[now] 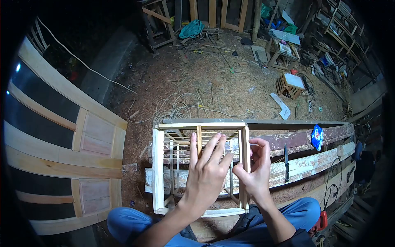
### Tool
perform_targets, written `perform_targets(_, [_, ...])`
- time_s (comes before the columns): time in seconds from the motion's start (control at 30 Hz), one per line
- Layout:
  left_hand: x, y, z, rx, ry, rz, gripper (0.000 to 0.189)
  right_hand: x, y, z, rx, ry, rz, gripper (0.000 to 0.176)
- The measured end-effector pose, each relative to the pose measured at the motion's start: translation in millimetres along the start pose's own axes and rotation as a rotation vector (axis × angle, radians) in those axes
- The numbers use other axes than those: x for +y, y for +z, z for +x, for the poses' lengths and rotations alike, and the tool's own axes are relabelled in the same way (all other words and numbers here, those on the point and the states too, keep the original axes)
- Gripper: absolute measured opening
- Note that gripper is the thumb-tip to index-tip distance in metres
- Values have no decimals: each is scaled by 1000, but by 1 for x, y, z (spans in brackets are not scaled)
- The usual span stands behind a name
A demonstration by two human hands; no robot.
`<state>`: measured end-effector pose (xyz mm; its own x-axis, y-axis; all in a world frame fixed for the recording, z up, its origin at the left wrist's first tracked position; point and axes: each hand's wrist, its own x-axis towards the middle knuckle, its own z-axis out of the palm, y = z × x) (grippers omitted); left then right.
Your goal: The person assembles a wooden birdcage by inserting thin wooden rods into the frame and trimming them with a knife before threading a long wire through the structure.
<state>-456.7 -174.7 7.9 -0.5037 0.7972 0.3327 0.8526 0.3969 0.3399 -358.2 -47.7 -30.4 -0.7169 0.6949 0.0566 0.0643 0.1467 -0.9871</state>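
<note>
A box-like frame of pale wood point(157, 177), with thin slats inside like a cage, rests on the bench in front of my lap. My left hand point(207, 168) lies over its open top with fingers stretched out, near the narrow wooden crosspiece point(199, 142). At the frame's right rail point(245, 193), my right hand point(255, 173) has its thumb over the wood and its fingers curled along the outer side. Whether a small piece sits within those curled fingers is hidden. To the right, a knife with a black handle point(286, 162) lies on the planks.
A blue packet point(317, 138) lies on the worn bench planks point(271, 142). Panelled wooden doors point(96, 140) stand at the left. Beyond the bench, coiled cable point(177, 107) and a slatted wooden crate point(290, 85) lie on the shaving-covered floor. A red tool point(322, 221) is beside my right knee.
</note>
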Motion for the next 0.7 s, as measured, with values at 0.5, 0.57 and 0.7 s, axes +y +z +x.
perform_targets(0.5, [-2, 2, 0, 35, -23, -72, 17, 3, -1, 0, -7, -39, -52, 64])
perform_targets(0.57, [-2, 2, 0, 37, -27, -85, 17, 3, -2, 1, -11, -26, -49, 64])
perform_targets(0.7, [-1, 3, 0, 37, -38, -104, 18, 1, -2, 0, -14, -8, -48, 65])
